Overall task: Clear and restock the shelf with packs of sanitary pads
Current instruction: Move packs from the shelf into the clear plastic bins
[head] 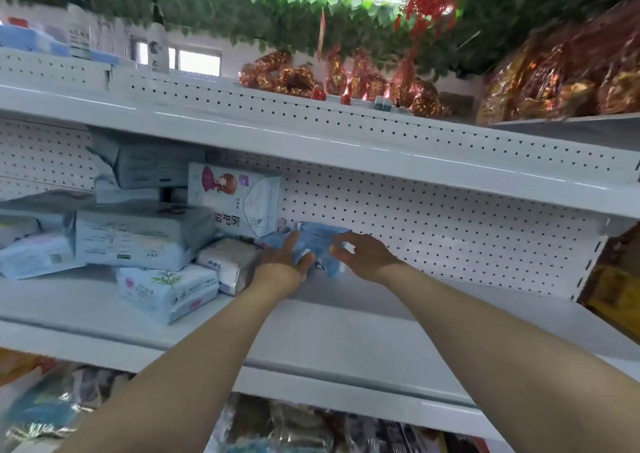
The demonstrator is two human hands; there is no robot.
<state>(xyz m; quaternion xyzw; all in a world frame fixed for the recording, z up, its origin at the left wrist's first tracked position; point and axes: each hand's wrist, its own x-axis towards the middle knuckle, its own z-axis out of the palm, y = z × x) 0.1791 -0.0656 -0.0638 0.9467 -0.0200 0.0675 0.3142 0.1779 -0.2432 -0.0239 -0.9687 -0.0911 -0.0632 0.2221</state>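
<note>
A small blue pack of sanitary pads [320,243] lies at the back of the white shelf [346,331], against the pegboard wall. My left hand [285,263] cups its left side and my right hand [363,253] holds its right side. To the left stand a tall pale pack with a cartoon girl [235,198], a big light-blue pack [138,234], a white pack with a leaf print [169,291] and a small white pack [227,260], piled loosely.
More pale packs [34,251] are stacked at the far left. The pegboard back wall [433,234] runs along the rear. An upper shelf [311,147] overhangs. Red and gold wrapped goods [554,81] sit above right. Packaged items [277,425] fill the shelf below.
</note>
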